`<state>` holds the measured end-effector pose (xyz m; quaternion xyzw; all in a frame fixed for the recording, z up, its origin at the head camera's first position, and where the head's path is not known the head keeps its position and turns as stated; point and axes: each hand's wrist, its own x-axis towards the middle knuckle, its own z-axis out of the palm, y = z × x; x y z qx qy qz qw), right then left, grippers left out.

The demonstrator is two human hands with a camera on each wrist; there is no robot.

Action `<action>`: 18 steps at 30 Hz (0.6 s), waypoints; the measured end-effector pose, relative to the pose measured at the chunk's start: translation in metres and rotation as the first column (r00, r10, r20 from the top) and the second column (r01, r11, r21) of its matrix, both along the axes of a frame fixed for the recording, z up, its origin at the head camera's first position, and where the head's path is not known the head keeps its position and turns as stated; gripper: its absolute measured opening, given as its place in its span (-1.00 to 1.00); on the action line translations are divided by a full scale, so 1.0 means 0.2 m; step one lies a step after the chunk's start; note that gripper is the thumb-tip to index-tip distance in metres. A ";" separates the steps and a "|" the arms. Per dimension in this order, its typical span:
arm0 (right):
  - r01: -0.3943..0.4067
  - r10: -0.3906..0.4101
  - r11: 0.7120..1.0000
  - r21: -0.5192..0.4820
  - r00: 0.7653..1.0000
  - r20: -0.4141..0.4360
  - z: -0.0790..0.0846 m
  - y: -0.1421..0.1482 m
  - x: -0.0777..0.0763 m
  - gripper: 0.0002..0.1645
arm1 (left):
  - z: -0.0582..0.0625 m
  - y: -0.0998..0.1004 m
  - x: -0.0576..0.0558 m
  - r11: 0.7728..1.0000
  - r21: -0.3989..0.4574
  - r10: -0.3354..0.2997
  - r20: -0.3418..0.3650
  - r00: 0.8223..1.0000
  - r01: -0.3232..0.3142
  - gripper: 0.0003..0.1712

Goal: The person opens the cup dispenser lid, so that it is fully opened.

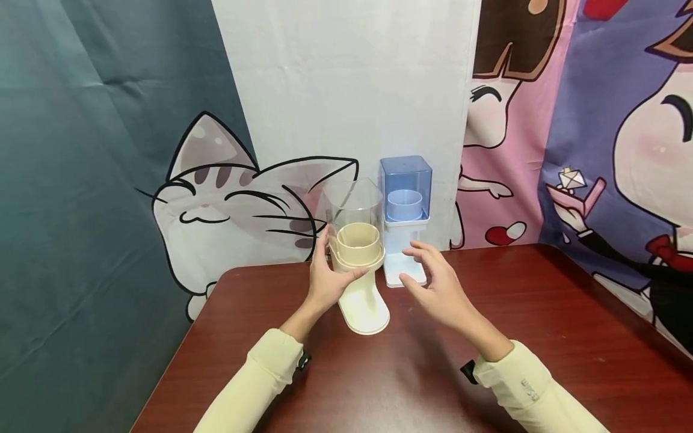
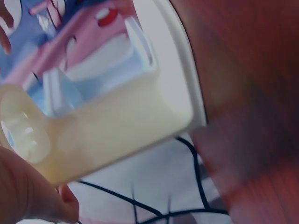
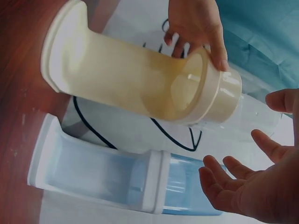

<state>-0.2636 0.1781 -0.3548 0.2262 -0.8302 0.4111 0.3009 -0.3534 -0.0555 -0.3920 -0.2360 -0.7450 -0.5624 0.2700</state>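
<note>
A cream cup dispenser (image 1: 366, 304) with a clear cover (image 1: 346, 195) stands at the middle of the table, its rounded foot toward me. Inside the cover sits a cream ring (image 1: 358, 243). My left hand (image 1: 331, 281) grips the dispenser from the left just below the cover, thumb across the front and fingers round the side. To the right, my right hand (image 1: 440, 290) is held up with its fingers spread and nothing in them. Behind that hand stands a blue and white cup dispenser (image 1: 406, 171), also visible in the right wrist view beside the cream one (image 3: 117, 77).
The dark red wooden table (image 1: 476, 385) reaches back to a printed cloth (image 1: 346, 78) with a cartoon cat and figures. The blue dispenser is close to the table's back edge. A teal cloth (image 1: 97, 198) hangs on the left.
</note>
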 end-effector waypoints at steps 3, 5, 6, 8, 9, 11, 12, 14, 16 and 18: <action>0.007 -0.007 1.000 -0.017 1.000 -0.001 0.02 0.02 0.02 -0.46 | 0.00 0.03 0.09 0.998 -0.014 0.059 0.025 0.998 -0.059 0.35; 0.018 -0.018 0.999 -0.028 1.000 0.002 0.03 0.04 0.03 -0.46 | 0.00 0.05 0.15 0.996 -0.026 0.087 0.039 0.995 -0.086 0.35; 0.022 -0.022 0.999 -0.033 1.000 0.003 0.04 0.05 0.04 -0.46 | 0.00 0.07 0.17 0.995 -0.027 0.096 0.044 0.994 -0.095 0.35; 0.030 -0.030 0.999 -0.035 1.000 0.006 0.05 0.06 0.05 -0.46 | 0.00 0.09 0.23 0.993 -0.027 0.120 0.056 0.991 -0.118 0.34; 0.031 -0.030 0.999 -0.036 1.000 0.006 0.05 0.06 0.06 -0.47 | 0.00 0.10 0.26 0.991 -0.025 0.131 0.061 0.989 -0.130 0.34; 0.027 -0.027 0.999 -0.037 1.000 0.007 0.06 0.06 0.07 -0.47 | 0.00 0.12 0.31 0.988 -0.020 0.155 0.072 0.985 -0.154 0.33; 0.023 -0.023 0.999 -0.037 1.000 0.004 0.06 0.06 0.07 -0.48 | 0.01 0.13 0.34 0.986 -0.016 0.167 0.076 0.983 -0.166 0.34; 0.019 -0.019 0.999 -0.035 1.000 0.000 0.06 0.06 0.09 -0.48 | 0.01 0.14 0.39 0.982 -0.012 0.188 0.084 0.979 -0.188 0.33; 0.015 -0.015 0.999 -0.037 1.000 -0.008 0.07 0.05 0.10 -0.48 | 0.01 0.16 0.44 0.980 -0.007 0.198 0.090 0.976 -0.198 0.33; 0.012 -0.013 0.999 -0.037 1.000 -0.014 0.08 0.05 0.12 -0.48 | 0.01 0.17 0.48 0.979 0.000 0.205 0.091 0.975 -0.206 0.34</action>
